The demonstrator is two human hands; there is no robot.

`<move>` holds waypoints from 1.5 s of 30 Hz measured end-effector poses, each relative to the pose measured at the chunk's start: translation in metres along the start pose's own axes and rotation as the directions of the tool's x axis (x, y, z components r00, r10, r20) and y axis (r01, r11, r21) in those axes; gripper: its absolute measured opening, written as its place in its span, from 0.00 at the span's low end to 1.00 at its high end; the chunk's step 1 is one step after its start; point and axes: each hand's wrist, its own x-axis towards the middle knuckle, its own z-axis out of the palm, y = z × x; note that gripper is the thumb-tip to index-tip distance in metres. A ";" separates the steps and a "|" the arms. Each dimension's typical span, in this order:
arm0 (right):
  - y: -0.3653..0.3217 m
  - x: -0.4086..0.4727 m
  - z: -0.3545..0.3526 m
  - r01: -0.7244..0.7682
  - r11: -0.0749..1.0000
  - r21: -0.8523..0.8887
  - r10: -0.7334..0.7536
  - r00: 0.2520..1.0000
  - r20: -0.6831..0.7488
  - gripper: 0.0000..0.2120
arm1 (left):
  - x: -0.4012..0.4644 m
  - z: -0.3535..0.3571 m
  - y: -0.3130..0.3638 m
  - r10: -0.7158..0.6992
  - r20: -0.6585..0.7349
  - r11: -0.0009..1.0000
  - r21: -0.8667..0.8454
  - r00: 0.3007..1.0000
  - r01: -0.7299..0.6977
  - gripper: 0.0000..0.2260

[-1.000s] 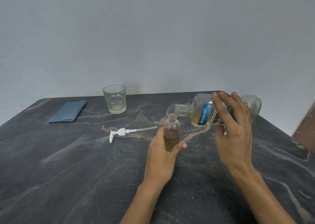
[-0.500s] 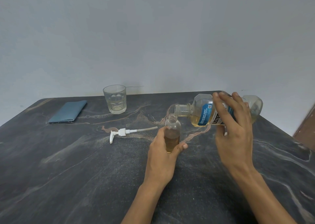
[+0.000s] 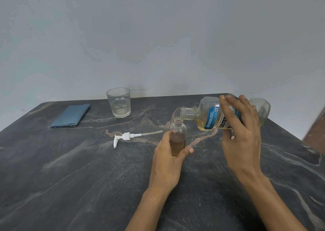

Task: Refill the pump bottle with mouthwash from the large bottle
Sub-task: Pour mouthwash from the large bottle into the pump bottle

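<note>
A: Where are you in the job?

B: Mid-pour, I'd judge. Your right hand (image 3: 241, 132) is wrapped round the large clear mouthwash bottle with the blue label (image 3: 211, 118), tipped nearly flat, its open mouth just above the neck of the small clear plastic pump bottle (image 3: 178, 137). Your left hand (image 3: 168, 158) clasps that small bottle upright on the dark marbled table (image 3: 70, 178).

A: And next?

B: Keep the tilt gentle; the neck is narrow. Amber liquid fills it past halfway. I can't make out a stream.

A: The pump?

B: The white pump head with its tube (image 3: 130, 136) lies left of it.
</note>
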 end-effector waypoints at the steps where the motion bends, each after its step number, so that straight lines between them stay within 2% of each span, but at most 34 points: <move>1: 0.000 0.000 0.000 -0.004 1.000 0.004 0.004 1.000 -0.001 0.42 | 0.000 0.000 0.000 0.000 -0.001 1.000 -0.001 1.000 0.000 0.24; 16: -0.002 0.002 -0.002 0.002 1.000 -0.011 -0.002 1.000 0.002 0.44 | 0.001 0.000 0.001 -0.014 0.006 1.000 0.005 1.000 0.014 0.24; 21: -0.001 0.001 -0.001 0.001 1.000 -0.009 -0.001 1.000 -0.005 0.43 | 0.000 0.000 0.000 0.002 -0.002 1.000 0.001 1.000 -0.002 0.21; 45: 0.002 0.001 -0.001 0.000 1.000 0.001 0.000 1.000 -0.013 0.41 | 0.001 0.000 0.000 -0.001 0.009 1.000 0.003 1.000 0.001 0.22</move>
